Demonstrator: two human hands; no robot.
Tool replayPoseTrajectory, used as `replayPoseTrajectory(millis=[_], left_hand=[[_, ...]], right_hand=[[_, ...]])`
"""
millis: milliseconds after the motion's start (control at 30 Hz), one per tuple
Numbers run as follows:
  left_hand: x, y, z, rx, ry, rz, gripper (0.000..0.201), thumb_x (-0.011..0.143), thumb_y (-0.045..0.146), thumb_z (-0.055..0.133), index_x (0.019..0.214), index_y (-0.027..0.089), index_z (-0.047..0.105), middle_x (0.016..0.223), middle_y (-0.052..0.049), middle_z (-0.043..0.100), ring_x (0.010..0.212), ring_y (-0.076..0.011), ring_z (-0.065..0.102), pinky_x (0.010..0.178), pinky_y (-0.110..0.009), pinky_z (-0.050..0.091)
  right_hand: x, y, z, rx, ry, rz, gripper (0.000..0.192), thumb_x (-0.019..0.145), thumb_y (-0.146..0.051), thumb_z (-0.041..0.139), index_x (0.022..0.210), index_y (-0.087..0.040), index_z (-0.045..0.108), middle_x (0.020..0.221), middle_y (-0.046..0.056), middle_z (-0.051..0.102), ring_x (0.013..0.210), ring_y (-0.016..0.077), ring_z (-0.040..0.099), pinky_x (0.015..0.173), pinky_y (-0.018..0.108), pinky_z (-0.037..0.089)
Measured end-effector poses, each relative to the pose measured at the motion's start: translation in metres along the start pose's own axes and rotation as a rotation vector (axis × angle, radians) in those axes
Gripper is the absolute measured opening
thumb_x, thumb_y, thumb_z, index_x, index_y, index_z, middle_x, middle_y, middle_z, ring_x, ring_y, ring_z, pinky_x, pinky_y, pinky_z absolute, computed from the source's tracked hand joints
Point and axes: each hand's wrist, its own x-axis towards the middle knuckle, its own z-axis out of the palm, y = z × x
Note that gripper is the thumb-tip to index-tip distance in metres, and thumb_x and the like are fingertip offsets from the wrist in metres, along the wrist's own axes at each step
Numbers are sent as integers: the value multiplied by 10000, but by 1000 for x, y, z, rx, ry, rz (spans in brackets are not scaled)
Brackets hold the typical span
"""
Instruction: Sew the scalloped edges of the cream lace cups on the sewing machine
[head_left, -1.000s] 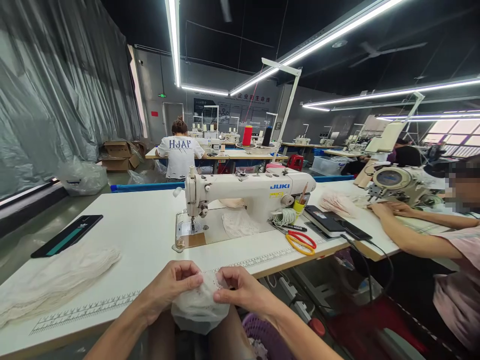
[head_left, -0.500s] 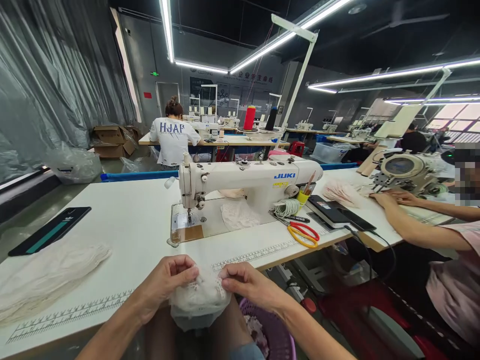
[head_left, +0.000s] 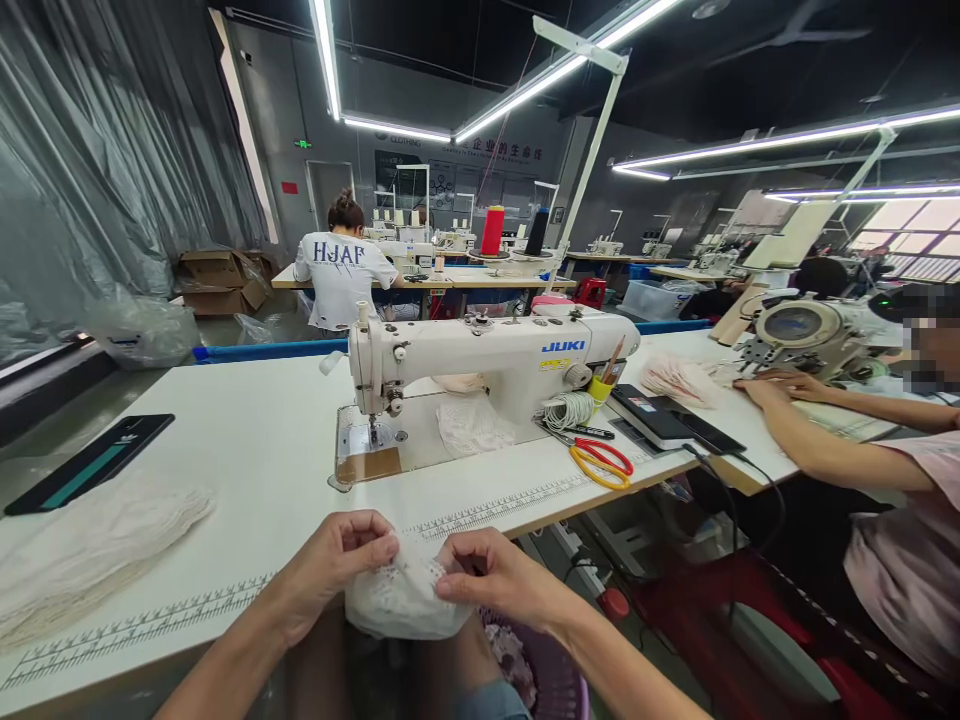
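Both hands have drawn closer together at bottom centre: left hand (head_left: 341,560) and right hand (head_left: 491,580) pinch the white lace piece (head_left: 405,600) at the table edge (head_left: 225,600), apparently aligning edges; next comes feeding it under the sewing machine (head_left: 480,365)

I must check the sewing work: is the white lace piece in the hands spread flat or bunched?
Bunched. The lace piece sags crumpled between left hand and right hand.
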Motion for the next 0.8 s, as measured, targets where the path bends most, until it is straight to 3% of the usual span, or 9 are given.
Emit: replayPoseTrajectory(millis=[167,267,400,500,667,733,800], left_hand=[[0,0,-5,43,20,31,430,668,523,717,731,124,570,662,8,514,651,-117,409,612,-229,306],[-3,6,-19,112,47,53,408,664,502,707,728,124,568,630,24,479,616,-109,373,574,-225,270],[1,26,-54,273,111,70,338,702,457,652,728,128,583,645,23,483,617,-114,369,558,-229,253],[23,40,-86,437,111,62,268,719,399,623,699,133,596,625,29,486,615,-117,381,559,-231,251],[90,39,-121,662,4,-16,136,685,253,621,622,135,596,562,41,475,546,-106,398,531,-232,262],[113,34,-124,716,-21,-32,92,684,220,612,643,138,602,576,40,490,546,-105,412,528,-231,270],[127,32,-123,749,-36,-40,73,681,213,593,655,146,606,592,37,506,561,-109,424,523,-232,271]], right_hand=[[4,-4,3,-19,-22,9,358,695,-412,739,713,-107,552,626,-22,453,597,82,353,543,204,245],[18,-11,9,-63,-46,-3,325,713,-390,709,709,-117,532,609,-35,418,583,78,329,520,198,231],[57,-18,22,-292,-81,-94,222,771,-301,625,688,-140,498,593,-47,405,572,76,341,510,179,266],[94,-15,27,-540,-49,-125,164,801,-223,579,683,-153,490,580,-52,430,543,75,375,494,170,287],[138,-3,-5,-836,132,-205,223,826,-160,528,609,-149,478,560,-15,477,541,110,390,562,243,282],[145,-3,-27,-917,142,-259,187,879,-170,462,713,-150,544,665,21,550,594,136,432,611,274,302],[150,-7,-43,-1032,58,-432,196,929,-175,395,902,-161,588,837,58,609,695,162,493,653,290,329]])
